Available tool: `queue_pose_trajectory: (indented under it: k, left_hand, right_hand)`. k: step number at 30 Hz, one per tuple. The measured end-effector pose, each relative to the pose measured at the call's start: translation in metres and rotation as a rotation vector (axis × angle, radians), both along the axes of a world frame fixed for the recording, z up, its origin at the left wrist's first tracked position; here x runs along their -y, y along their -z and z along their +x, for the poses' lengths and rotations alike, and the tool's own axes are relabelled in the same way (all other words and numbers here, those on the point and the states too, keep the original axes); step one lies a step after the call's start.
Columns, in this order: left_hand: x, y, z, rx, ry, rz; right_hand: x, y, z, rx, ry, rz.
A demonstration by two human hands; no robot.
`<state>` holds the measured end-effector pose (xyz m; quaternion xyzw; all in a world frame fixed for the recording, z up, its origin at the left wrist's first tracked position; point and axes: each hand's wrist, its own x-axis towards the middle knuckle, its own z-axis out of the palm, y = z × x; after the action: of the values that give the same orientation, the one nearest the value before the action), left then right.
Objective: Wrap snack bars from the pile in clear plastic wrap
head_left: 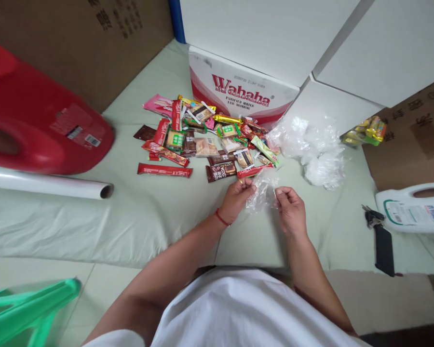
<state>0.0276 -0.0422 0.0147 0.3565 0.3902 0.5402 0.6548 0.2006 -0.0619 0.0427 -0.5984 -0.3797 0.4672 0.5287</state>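
Clear plastic bag [262, 193] is being pinched by left hand [236, 198] and right hand [292, 208] beside snack pile [206, 147]; gentle, even tension is probably being needed.

Big red "Wahaha" across the white-and-red carton [240, 89] at the far edge of the surface [159, 207], "PURIFIED WATER FOR DRINKING" right below it! Above, a stamped row of digits [249, 81], too fine to call. Nearer the front edge, a dark brown packet [221, 172] flashes "COCOA"!
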Motion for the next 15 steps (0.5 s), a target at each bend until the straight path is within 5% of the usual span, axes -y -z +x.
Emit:
queue_pose_trajectory:
  k: [8, 11, 15]
  left_hand:
    - [-0.008, 0.010, -0.002, 0.160, -0.032, -0.067]
    - [-0.007, 0.011, -0.001, 0.148, -0.008, -0.063]
    - [-0.006, 0.009, -0.003, -0.011, 0.009, 0.018]
  right_hand:
    - [0.011, 0.006, 0.034, -0.075, 0.033, -0.068]
    - [0.016, 0.015, 0.044, 0.149, 0.058, -0.021]
    - [0.019, 0.019, 0.043, 0.637, 0.022, 0.275]
